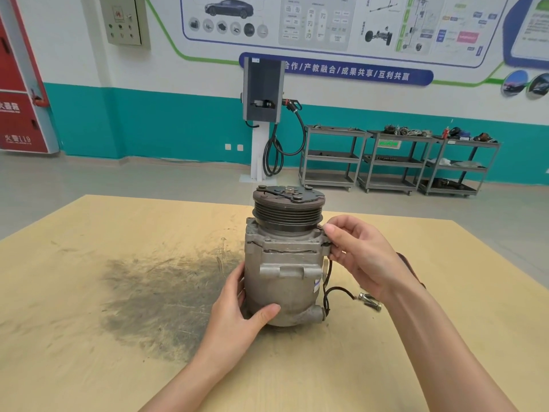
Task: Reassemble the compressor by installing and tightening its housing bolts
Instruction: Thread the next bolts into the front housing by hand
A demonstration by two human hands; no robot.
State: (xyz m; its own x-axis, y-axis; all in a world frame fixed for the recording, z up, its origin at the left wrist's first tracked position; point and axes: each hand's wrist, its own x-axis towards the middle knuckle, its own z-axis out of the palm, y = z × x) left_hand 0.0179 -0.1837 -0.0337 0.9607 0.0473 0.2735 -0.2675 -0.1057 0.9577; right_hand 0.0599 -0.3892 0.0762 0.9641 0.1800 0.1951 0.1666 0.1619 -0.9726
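Compressor (pixel 283 263) upright mid-table (pixel 89 292), pulley up. Left hand (pixel 240 310) cups lower body; right hand (pixel 356 257) pinches at flange ear, bolt itself hidden. Cast metal, prob heavy, rigid, round base — steady by body. Spare bolts (pixel 370 301) just right.

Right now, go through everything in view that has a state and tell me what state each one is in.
compressor: upright on the table, pulley end up.
left hand: grips the lower body, steadying it.
right hand: fingers curled at the housing flange; whether they pinch a bolt cannot be told.
loose bolts: lying on the table, not installed.
black wire: hanging loose, unplugged.
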